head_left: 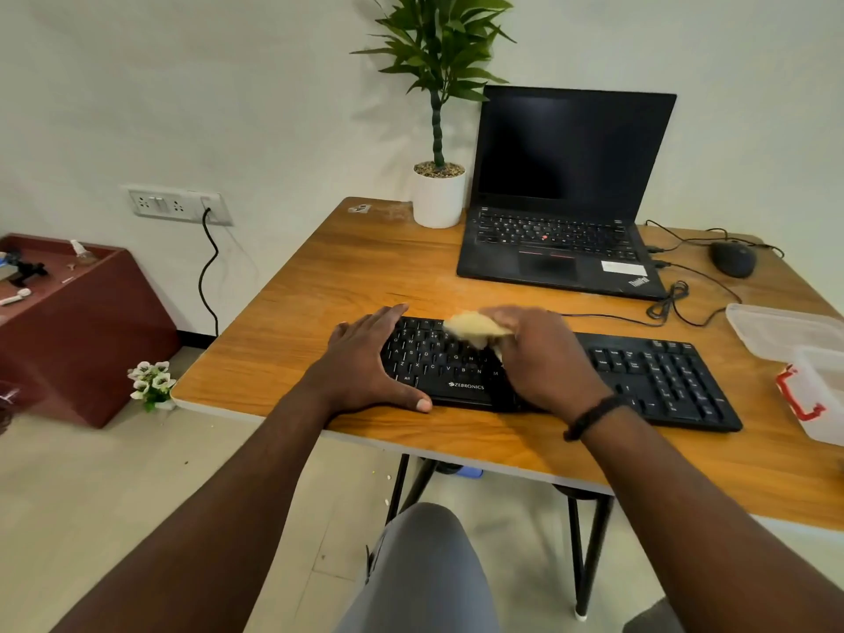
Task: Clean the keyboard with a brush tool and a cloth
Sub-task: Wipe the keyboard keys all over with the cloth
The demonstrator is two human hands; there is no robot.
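A black keyboard [657, 376] lies across the front of the wooden table [347, 276]. My left hand [365, 363] grips the keyboard's left end, fingers along the side and thumb on the front edge. My right hand [543, 358] presses a crumpled yellowish cloth [472, 328] onto the keys in the upper middle of the letter block. The cloth looks blurred. No brush tool is in view.
An open black laptop [561, 198] stands behind the keyboard, with a potted plant [438, 194] to its left. A mouse [733, 259] and cables lie at the back right. A clear plastic box [822, 395] and its lid [776, 328] sit at the right edge.
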